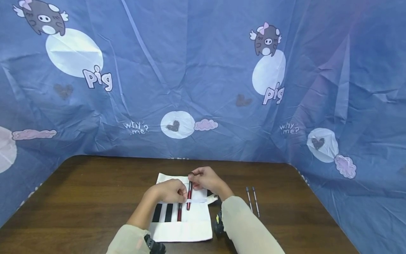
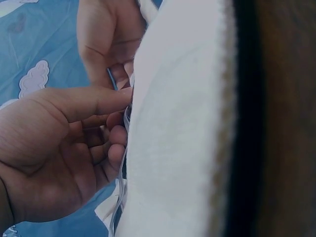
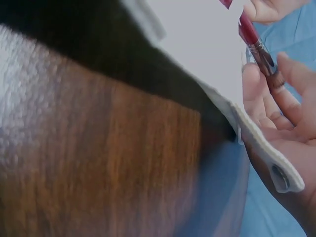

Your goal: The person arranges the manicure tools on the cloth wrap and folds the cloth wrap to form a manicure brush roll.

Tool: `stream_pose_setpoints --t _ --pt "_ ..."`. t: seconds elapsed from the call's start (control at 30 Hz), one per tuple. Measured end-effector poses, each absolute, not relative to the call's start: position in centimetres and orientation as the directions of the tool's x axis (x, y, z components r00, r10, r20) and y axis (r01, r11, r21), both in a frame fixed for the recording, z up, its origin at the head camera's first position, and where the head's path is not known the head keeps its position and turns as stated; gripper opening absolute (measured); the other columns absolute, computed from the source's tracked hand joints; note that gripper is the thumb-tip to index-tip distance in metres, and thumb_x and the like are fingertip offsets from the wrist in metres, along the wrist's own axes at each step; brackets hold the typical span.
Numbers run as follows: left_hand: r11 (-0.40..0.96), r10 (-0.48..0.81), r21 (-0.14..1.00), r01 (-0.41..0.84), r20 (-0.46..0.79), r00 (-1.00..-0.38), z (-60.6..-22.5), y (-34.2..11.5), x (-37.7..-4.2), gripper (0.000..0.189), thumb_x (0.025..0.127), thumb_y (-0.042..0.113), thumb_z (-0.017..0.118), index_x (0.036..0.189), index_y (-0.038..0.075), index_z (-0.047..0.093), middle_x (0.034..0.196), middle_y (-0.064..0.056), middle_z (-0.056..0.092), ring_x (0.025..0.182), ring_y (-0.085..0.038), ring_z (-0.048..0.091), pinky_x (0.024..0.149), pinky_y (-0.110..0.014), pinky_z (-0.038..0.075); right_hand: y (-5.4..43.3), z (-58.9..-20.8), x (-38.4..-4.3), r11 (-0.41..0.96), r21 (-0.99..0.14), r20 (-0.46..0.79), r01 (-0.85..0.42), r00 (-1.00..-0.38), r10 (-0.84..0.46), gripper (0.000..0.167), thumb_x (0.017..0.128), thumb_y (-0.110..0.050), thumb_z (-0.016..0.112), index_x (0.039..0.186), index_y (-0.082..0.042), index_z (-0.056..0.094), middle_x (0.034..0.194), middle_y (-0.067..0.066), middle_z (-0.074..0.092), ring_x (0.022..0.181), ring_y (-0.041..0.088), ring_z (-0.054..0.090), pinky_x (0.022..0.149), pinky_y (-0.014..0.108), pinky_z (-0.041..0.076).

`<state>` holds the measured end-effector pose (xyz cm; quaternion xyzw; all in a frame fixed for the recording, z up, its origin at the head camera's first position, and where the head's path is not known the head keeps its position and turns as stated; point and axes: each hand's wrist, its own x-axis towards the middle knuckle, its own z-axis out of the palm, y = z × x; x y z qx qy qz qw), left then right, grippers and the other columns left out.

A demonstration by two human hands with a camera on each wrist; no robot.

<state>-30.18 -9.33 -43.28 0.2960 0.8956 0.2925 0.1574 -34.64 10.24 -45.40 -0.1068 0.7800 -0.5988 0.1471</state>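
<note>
A white fabric brush roll point(image 1: 180, 232) lies unfolded on the table, with dark stripes and a pale strap across its middle. My right hand point(image 1: 206, 179) pinches the upper end of a red-handled brush point(image 1: 190, 190), whose lower end passes under the strap. In the right wrist view, the brush point(image 3: 257, 52) shows a silver ferrule and brownish bristles near the fingers. My left hand point(image 1: 170, 190) pinches the strap point(image 1: 197, 200) beside the brush; its fingertips are partly hidden by the roll in the left wrist view. Another red brush point(image 1: 179, 212) sits in the roll, left of the held one.
Two slim pale sticks with blue ends point(image 1: 252, 201) lie on the brown table point(image 1: 104, 190) to the right. A tab with a metal snap point(image 3: 281, 173) sticks out from the roll's right side. Blue printed cloth point(image 1: 219, 70) hangs behind the table.
</note>
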Motion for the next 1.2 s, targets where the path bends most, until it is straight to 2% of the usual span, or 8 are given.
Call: stream_pose_setpoints --t 0.2,0.43,0.7,1.2 --pt "0.645 0.634 0.620 0.446 -0.107 -0.766 -43.21 -9.40 -30.28 0.016 0.088 0.004 0.071 0.076 0.013 0.068 0.064 0.007 0.055 0.065 -0.009 0.048 0.063 -0.028 0.039 10.04 -45.51 -34.81 0.275 -0.961 -0.107 0.012 -0.937 -0.332 0.017 0.095 -0.003 0.070 0.106 0.009 0.066 0.074 0.006 0.065 0.059 0.011 0.062 0.058 0.025 0.056" --pt "0.656 0.623 0.615 0.439 -0.112 -0.775 -43.10 -9.33 -30.34 0.015 0.090 0.005 0.071 0.077 0.014 0.068 0.066 0.007 0.057 0.067 -0.010 0.050 0.066 -0.030 0.042 10.29 -45.12 -34.88 0.352 -0.935 -0.098 -0.030 -0.935 -0.340 0.014 0.093 -0.001 0.072 0.103 0.008 0.072 0.083 0.010 0.072 0.067 0.014 0.067 0.065 0.031 0.059" --pt "0.658 0.621 0.615 0.434 -0.118 -0.775 -43.28 -9.39 -30.26 0.015 0.089 0.005 0.071 0.078 0.015 0.069 0.066 0.007 0.056 0.067 -0.010 0.050 0.066 -0.030 0.041 10.54 -44.72 -34.62 0.366 -0.930 -0.144 -0.009 -0.910 -0.388 0.014 0.090 0.006 0.071 0.103 0.008 0.072 0.092 0.012 0.075 0.078 0.017 0.070 0.073 0.033 0.060" --pt "0.643 0.635 0.620 0.449 -0.103 -0.766 -43.21 -9.50 -30.14 0.016 0.089 0.004 0.069 0.076 0.014 0.068 0.064 0.008 0.053 0.064 -0.009 0.047 0.063 -0.028 0.039 10.53 -44.64 -34.32 0.365 -0.930 -0.139 -0.033 -0.890 -0.435 0.016 0.088 0.010 0.071 0.104 0.011 0.071 0.092 0.014 0.075 0.077 0.018 0.071 0.073 0.034 0.060"
